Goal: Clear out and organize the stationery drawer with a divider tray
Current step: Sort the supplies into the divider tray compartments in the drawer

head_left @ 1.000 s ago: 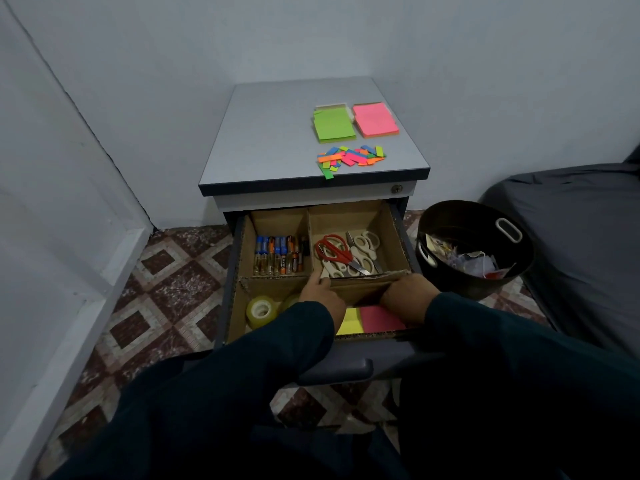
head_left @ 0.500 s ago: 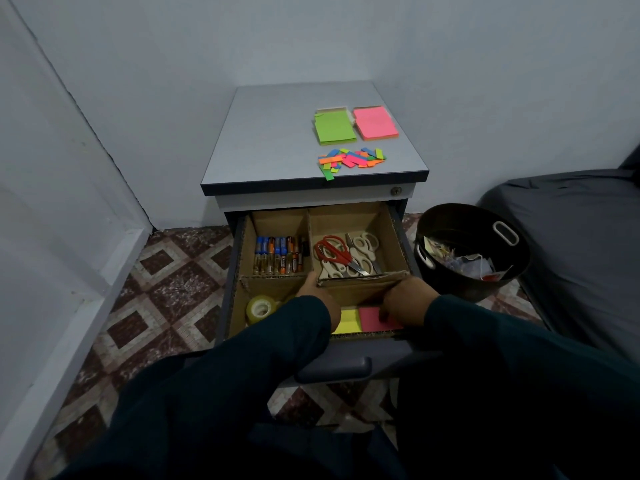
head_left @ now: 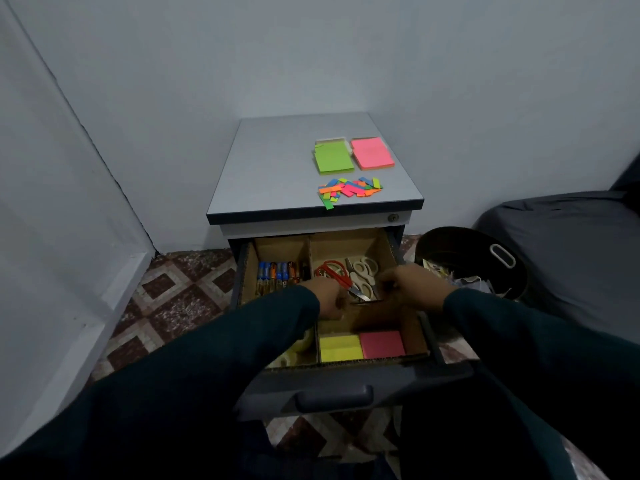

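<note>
The cabinet's top drawer (head_left: pixel 334 398) is pulled out with a cardboard divider tray (head_left: pixel 387 245) inside. Its back compartments hold batteries (head_left: pixel 277 271), red scissors (head_left: pixel 331 269) and white scissors (head_left: pixel 364 271). A yellow note pad (head_left: pixel 340 348) and a pink one (head_left: pixel 382 344) lie in the front right compartment. A tape roll (head_left: pixel 302 342) peeks out under my left sleeve. My left hand (head_left: pixel 330 301) and right hand (head_left: pixel 415 287) both curl over the tray's middle cross wall, beside the scissors' blades.
On the cabinet top (head_left: pixel 277 168) lie a green pad (head_left: pixel 333 160), a pink pad (head_left: pixel 371 153) and a heap of coloured flags (head_left: pixel 349 190). A black bin (head_left: pixel 450 242) with paper scraps stands to the right, then a dark cushion (head_left: pixel 571 254). Walls close in behind and to the left.
Both hands have slid forward along the tray, from above the front note compartment to the cross wall by the scissors. The yellow and pink pads are now uncovered.
</note>
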